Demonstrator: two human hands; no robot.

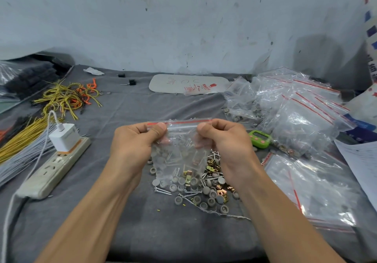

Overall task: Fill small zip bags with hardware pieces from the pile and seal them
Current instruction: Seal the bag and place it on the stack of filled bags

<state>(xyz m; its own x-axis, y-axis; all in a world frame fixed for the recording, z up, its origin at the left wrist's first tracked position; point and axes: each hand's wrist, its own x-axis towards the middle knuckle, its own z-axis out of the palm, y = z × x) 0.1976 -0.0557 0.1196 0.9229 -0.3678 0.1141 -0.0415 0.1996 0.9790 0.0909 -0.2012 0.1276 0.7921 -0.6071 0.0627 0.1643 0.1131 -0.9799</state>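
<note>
Item 1. Grey cloth-covered table, filling the lower frame; two bare forearms entered from the bottom edge.

Item 2. Loose pile of grey round caps, silver screws and brass clips, lower centre, lying on the cloth.

Item 3. Small clear plastic zip bag with a red line along its top, centre of frame, held upright just above the pile. Screws and caps showed through it; whether its seal was closed could not be told.

Item 4. Left hand, pinching the bag's top left corner between thumb and curled fingers.

Item 5. Right hand, pinching the top right corner likewise.

Item 6. Flat clear zip bags, lower right.

Item 7. White power strip, left, with a white charger block plugged in.

Item 8. Small green digital timer, just right of the right hand.

Item 9. Heap of clear bags holding hardware, upper right.

Item 10. Tangled yellow and orange wires, upper left.

Item 11. Pale flat rounded board, far centre, by the wall.
</note>
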